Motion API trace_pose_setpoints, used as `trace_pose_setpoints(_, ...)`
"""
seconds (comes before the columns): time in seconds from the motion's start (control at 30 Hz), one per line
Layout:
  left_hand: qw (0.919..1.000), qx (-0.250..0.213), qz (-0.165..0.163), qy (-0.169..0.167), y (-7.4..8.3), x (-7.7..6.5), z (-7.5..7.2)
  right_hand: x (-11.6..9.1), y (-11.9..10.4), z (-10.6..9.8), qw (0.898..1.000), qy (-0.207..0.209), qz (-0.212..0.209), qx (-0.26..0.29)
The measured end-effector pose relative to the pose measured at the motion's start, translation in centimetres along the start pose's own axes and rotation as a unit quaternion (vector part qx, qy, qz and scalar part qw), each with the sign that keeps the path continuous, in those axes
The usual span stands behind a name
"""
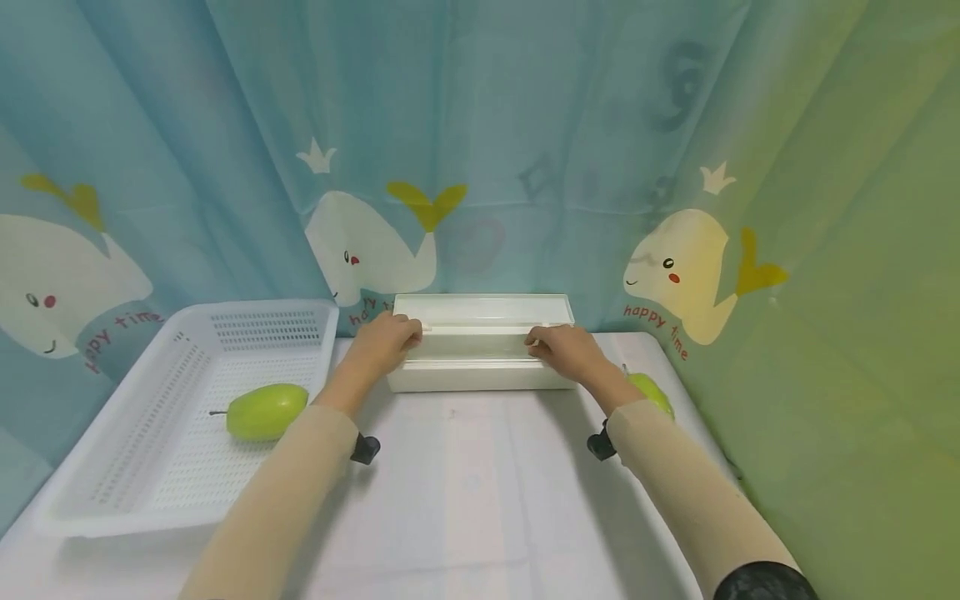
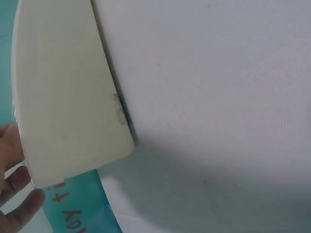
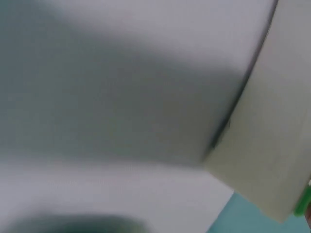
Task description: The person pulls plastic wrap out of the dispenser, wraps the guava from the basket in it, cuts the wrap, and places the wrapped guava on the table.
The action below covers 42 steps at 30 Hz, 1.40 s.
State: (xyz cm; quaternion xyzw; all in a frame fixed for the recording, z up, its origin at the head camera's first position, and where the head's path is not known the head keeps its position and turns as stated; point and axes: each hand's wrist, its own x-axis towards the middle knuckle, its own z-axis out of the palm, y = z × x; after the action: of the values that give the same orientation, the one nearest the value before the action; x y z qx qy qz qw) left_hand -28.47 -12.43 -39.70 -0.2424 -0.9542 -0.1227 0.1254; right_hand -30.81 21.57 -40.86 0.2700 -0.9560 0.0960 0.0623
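A long white box (image 1: 480, 379), its lid (image 1: 483, 310) raised at the back, stands against the curtain. Near its left end my left hand (image 1: 384, 340) has curled fingers at the upper edge; in the left wrist view a thumb (image 2: 28, 208) and fingers lie close about the box's (image 2: 68, 97) shiny clear edge. At the other end my right hand (image 1: 566, 350) bends its fingers over the rim. Whether that clear edge is film or part of the box I cannot tell. A small green piece (image 3: 303, 203) shows by a right fingertip in the right wrist view.
On the left a white perforated basket (image 1: 161, 467) holds a green pear-shaped fruit (image 1: 266, 412). Another green fruit (image 1: 651, 392) lies on the right, partly behind my right forearm. A whale-print curtain (image 1: 510, 150) hangs behind the white-covered table (image 1: 480, 500).
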Motion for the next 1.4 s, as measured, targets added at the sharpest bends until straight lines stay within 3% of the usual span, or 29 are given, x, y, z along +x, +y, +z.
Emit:
trace_pose_setpoints(0.13,0.9999,0.014,-0.001,-0.001,-0.1,-0.2,0.1,-0.2,0.1,-0.6,1.0,0.0,-0.024,-0.017)
trace_pose_setpoints(0.33,0.9997,0.024,0.004,0.009,-0.2,-0.4,0.4,-0.4,0.0,-0.7,0.999,0.018,-0.015,-0.024)
trace_pose_setpoints(0.6,0.9997,0.0,-0.01,0.023,0.0,-0.6,-0.2,-0.7,0.0,-1.1,1.0,0.022,0.02,0.004)
trace_pose_setpoints(0.77,0.9994,-0.019,-0.025,0.015,0.0,-0.4,-1.1,-0.8,0.0,-1.7,0.999,0.038,0.018,0.016)
trace_pose_setpoints(1.1,0.9983,-0.033,-0.03,0.036,0.2,-0.4,-1.8,-0.6,0.4,-2.7,0.997,0.053,0.034,0.047)
trace_pose_setpoints(1.4,0.9943,-0.081,-0.028,0.064,0.4,-0.8,-2.9,-0.4,0.2,-4.1,0.997,0.06,0.029,0.042)
